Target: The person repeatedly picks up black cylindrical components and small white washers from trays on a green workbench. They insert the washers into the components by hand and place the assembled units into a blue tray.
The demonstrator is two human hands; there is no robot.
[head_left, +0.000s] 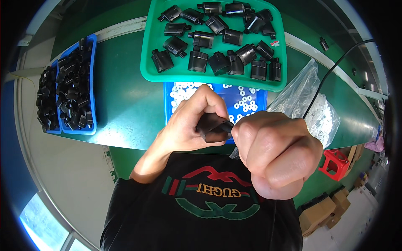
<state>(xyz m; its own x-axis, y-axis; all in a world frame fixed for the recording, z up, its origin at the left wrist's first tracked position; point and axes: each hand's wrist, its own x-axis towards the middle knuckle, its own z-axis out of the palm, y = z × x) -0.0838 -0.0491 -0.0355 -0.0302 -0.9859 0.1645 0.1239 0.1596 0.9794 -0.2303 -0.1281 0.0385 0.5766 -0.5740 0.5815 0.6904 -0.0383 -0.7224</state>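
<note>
much bare tabletop (125, 94) beside left hand (184, 125)

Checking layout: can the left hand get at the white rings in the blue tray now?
Probably not as is: the left hand is wrapped around a black part. The way itself looks free: white rings show on both sides of the hand, clear of the green tray.

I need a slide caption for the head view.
Left hand holding a dark part, right hand at its end, near a green tray of black parts.
</note>
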